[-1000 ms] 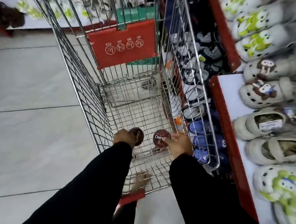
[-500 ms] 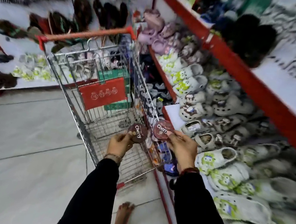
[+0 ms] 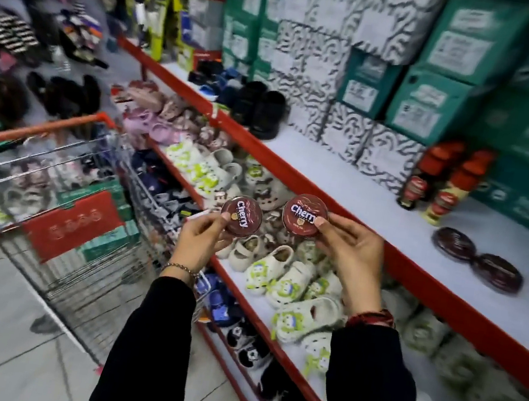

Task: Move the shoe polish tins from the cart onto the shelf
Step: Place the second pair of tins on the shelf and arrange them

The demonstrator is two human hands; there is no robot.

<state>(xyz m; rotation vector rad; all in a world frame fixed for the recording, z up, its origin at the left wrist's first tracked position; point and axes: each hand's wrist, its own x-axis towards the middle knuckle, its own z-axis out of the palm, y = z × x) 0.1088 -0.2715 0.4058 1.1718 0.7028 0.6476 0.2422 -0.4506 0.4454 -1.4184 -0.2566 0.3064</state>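
My left hand point(image 3: 203, 237) holds a round dark-red polish tin point(image 3: 242, 216) with a white "Cherry" label, lid facing me. My right hand point(image 3: 349, 245) grips a second identical tin point(image 3: 305, 213) a little higher. Both tins hang in the air in front of the red edge of the white shelf point(image 3: 336, 177), right of the wire cart point(image 3: 77, 233). Two more dark tins point(image 3: 455, 243) point(image 3: 498, 273) lie flat on that shelf to the right.
Red-capped polish bottles point(image 3: 444, 190) stand on the shelf behind the lying tins. Green and patterned shoe boxes point(image 3: 428, 98) line the shelf back, black shoes point(image 3: 263, 110) at its left. The lower shelf holds several white clogs point(image 3: 280, 265).
Both hands lifted the two tins out of the cart's bottom and raised them rightward to shelf height. The view swung up from the cart to the shelf.
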